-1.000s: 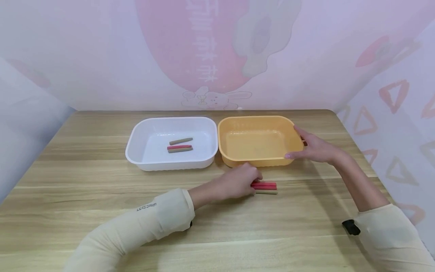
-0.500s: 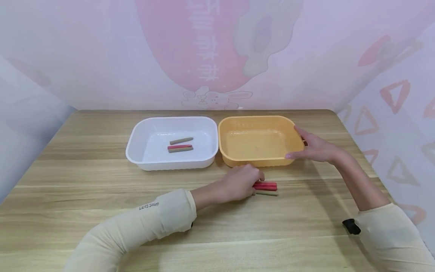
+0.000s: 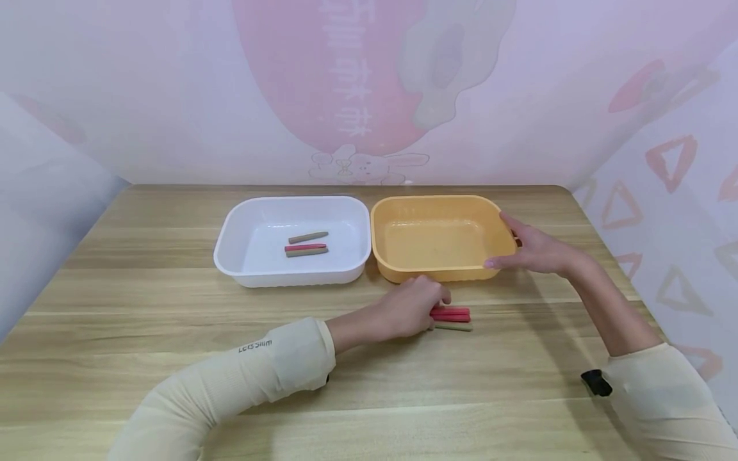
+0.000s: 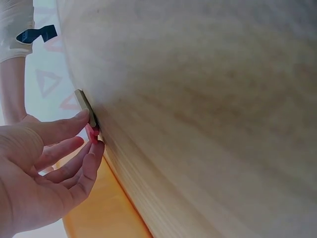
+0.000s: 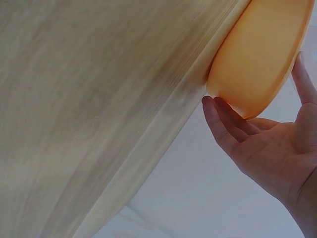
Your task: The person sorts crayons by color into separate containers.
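My left hand [image 3: 408, 308] pinches a small bunch of crayons on the table in front of the orange bin. Two red crayons [image 3: 455, 314] lie side by side in it, with an olive-brown crayon [image 3: 454, 326] along their near side. In the left wrist view the thumb presses the brown crayon [image 4: 85, 106] and the fingertips meet the red ones [image 4: 92, 133]. At the orange bin's [image 3: 435, 274] right end, my right hand [image 3: 533, 250] holds the wall, thumb at the front rim and fingers around the outside. The bin [image 5: 257, 59] has nothing inside.
A white bin [image 3: 294, 280] stands left of the orange one, their rims close together. One red crayon [image 3: 305, 247] and two brown crayons [image 3: 308, 237] lie in it. The wooden table [image 3: 403, 410] ends at a pale printed wall [image 3: 190, 128] behind the bins.
The left hand has shifted very slightly to the right at the crayons and then stayed there. The right hand and both bins keep their places.
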Demonstrator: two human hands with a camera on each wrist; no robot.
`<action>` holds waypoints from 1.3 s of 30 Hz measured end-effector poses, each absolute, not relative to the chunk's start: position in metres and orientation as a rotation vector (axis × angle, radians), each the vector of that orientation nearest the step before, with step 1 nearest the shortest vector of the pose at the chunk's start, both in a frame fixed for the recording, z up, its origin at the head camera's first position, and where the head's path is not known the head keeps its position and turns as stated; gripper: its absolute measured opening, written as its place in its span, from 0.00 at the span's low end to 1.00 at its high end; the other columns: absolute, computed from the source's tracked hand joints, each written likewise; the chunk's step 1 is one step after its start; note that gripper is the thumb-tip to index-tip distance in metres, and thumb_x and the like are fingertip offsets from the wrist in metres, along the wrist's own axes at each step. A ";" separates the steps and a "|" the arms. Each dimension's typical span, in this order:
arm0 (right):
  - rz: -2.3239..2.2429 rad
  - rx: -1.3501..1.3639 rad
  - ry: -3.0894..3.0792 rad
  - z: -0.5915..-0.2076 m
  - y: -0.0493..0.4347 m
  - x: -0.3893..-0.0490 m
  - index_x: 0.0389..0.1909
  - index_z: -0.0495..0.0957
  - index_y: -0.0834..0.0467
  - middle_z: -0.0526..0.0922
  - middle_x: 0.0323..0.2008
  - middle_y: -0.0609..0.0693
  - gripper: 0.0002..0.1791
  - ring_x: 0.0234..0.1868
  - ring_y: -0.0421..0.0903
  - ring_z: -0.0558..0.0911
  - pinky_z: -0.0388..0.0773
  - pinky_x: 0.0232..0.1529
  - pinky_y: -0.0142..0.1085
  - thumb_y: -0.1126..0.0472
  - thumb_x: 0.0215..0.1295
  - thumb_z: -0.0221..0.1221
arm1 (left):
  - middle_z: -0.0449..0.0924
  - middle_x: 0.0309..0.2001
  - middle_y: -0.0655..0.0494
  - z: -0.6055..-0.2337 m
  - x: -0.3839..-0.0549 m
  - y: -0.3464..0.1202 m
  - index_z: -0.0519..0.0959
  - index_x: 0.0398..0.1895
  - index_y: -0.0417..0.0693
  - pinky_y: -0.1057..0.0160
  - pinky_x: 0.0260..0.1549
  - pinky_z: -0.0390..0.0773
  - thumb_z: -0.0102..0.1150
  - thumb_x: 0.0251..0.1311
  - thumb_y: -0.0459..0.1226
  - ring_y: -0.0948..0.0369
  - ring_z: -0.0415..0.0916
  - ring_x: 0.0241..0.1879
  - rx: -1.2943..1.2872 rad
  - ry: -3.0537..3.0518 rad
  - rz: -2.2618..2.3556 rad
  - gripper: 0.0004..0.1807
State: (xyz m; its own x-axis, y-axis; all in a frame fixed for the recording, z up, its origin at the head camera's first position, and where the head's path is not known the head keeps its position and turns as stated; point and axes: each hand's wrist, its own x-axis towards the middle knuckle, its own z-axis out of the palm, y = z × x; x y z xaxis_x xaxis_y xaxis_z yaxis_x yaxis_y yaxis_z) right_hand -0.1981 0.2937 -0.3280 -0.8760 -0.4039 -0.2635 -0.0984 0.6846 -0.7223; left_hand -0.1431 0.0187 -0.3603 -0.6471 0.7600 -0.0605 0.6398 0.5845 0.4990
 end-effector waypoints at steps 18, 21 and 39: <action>-1.003 -0.362 2.478 -0.325 0.293 -0.197 0.81 0.27 0.67 0.61 0.74 0.72 0.65 0.69 0.65 0.69 0.67 0.67 0.59 0.53 0.67 0.69 | 0.85 0.29 0.54 -0.362 -0.147 0.016 0.87 0.46 0.38 0.70 0.40 0.78 0.78 0.50 0.24 0.65 0.79 0.33 1.089 2.486 0.824 0.18; -1.001 -0.365 2.480 -0.324 0.293 -0.197 0.81 0.27 0.68 0.61 0.74 0.73 0.65 0.70 0.65 0.69 0.66 0.67 0.59 0.53 0.67 0.69 | 0.86 0.29 0.53 -0.361 -0.147 0.015 0.87 0.44 0.37 0.70 0.41 0.79 0.75 0.51 0.21 0.63 0.81 0.35 1.093 2.489 0.852 0.15; -1.017 -0.373 2.482 -0.324 0.292 -0.197 0.81 0.28 0.67 0.67 0.71 0.71 0.64 0.66 0.62 0.73 0.67 0.67 0.58 0.54 0.66 0.70 | 0.78 0.24 0.59 -0.355 -0.148 0.008 0.88 0.29 0.42 0.70 0.31 0.68 0.59 0.59 0.18 0.65 0.68 0.28 1.167 2.540 0.796 0.14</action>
